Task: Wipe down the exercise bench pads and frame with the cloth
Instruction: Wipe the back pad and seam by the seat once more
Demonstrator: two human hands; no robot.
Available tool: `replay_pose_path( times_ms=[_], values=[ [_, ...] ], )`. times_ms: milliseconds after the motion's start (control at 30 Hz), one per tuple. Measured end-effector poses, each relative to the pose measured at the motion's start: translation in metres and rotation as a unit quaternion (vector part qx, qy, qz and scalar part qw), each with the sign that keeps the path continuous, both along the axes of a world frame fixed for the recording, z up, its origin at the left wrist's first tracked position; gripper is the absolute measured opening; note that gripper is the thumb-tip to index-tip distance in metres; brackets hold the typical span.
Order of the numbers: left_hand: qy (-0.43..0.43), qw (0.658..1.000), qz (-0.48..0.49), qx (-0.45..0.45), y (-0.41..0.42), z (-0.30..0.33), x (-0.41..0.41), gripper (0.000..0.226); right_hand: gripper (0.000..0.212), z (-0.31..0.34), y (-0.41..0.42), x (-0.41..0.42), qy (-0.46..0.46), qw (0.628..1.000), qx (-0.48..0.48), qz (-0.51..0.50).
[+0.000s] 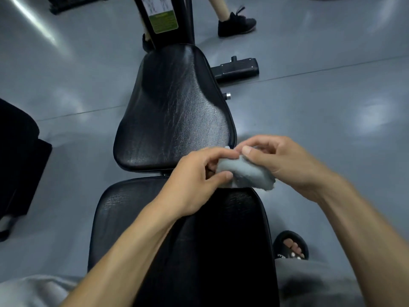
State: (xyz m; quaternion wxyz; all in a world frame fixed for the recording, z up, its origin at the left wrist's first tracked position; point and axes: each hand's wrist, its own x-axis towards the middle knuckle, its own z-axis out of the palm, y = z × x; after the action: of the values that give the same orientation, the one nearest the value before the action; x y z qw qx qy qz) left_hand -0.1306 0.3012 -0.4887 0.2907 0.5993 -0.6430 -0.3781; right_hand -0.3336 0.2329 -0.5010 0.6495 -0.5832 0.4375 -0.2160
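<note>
A black exercise bench runs up the middle of the view, with a tapered seat pad (174, 111) ahead and a wider back pad (137, 218) nearer to me. A bunched grey cloth (245, 173) hangs above the gap between the two pads, held in both hands. My left hand (197, 180) pinches its left end with thumb and fingers. My right hand (283, 162) grips its right side, thumb on top. The black frame post (163, 18) with a green label rises beyond the seat pad.
A black frame foot (236, 68) and a metal knob (227, 95) stick out right of the seat pad. Another person's black shoe (236, 24) stands on the grey floor behind. Dark equipment (17, 156) sits at left. My sandalled foot (291, 245) is at right.
</note>
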Motion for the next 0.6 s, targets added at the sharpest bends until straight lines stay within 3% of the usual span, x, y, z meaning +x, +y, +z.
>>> replay_pose_path(
  times_ms=[67, 133, 200, 300, 367, 500, 600],
  values=[
    [-0.081, 0.995, 0.027, -0.051, 0.002, 0.0, -0.003, 0.028, 0.02, 0.003, 0.006, -0.001, 0.01, 0.996, -0.023, 0.087],
    [-0.09, 0.993, 0.035, -0.07, 0.004, -0.002, -0.006, 0.021, 0.018, 0.002, 0.008, -0.001, 0.033, 0.989, -0.059, 0.131],
    [-0.104, 0.988, 0.052, -0.102, 0.011, -0.006, -0.001, 0.017, 0.004, -0.008, 0.002, -0.004, 0.092, 0.985, -0.106, 0.096],
    [-0.146, 0.969, 0.134, -0.146, 0.023, -0.012, 0.027, 0.015, 0.023, -0.028, -0.012, -0.015, 0.265, 0.954, -0.138, 0.005],
    [-0.176, 0.957, 0.176, -0.148, 0.032, -0.016, 0.049, 0.013, 0.027, -0.037, -0.014, -0.01, 0.355, 0.924, -0.14, 0.003],
    [-0.175, 0.949, 0.215, -0.153, 0.041, -0.032, 0.066, 0.015, 0.034, -0.056, -0.008, 0.027, 0.305, 0.948, -0.076, 0.054],
    [-0.163, 0.944, 0.237, -0.162, 0.042, -0.041, 0.064, 0.015, 0.041, -0.064, -0.01, 0.046, 0.219, 0.975, 0.02, 0.024]
  ],
)
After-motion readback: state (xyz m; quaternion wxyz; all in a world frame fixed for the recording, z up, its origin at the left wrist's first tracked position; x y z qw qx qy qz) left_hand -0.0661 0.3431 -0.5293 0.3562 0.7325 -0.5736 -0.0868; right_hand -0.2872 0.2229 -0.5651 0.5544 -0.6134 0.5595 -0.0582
